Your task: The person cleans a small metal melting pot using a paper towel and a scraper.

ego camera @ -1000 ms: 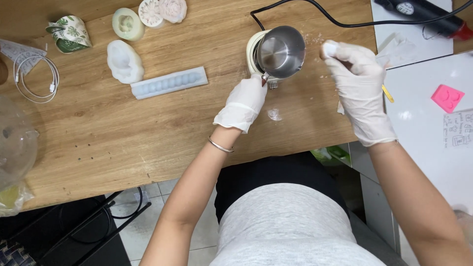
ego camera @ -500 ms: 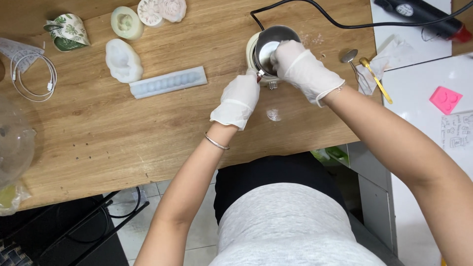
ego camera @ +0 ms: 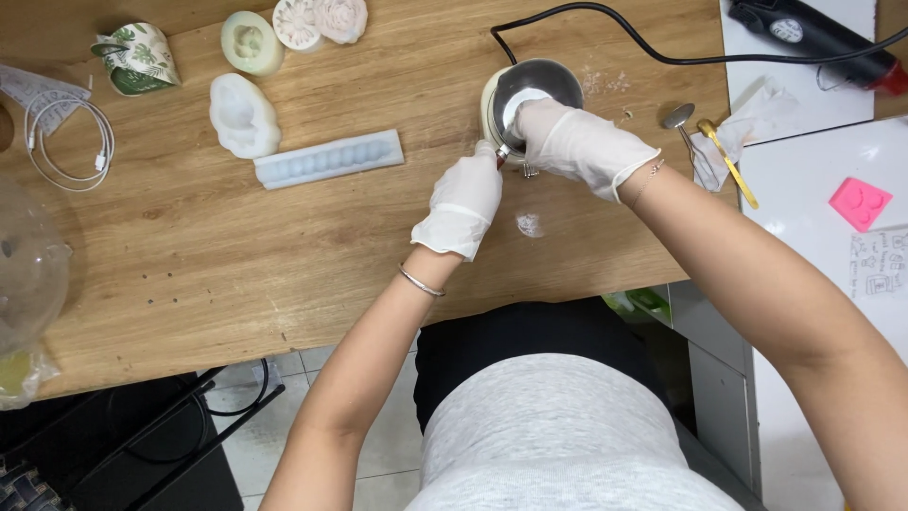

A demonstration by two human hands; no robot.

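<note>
A second ago the right hand (ego camera: 577,142) is off to the right of the pot (ego camera: 534,90), raised and apart from it. Now it lies over the pot's near rim, fingers reaching inside, close against the left hand (ego camera: 465,199). The left hand sits slightly lower on the handle side than before.

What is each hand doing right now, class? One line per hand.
Left hand: closed grip on the handle of the metal pot.
Right hand: fingers curled over the pot's rim, reaching inside; what it holds cannot be told.
</note>
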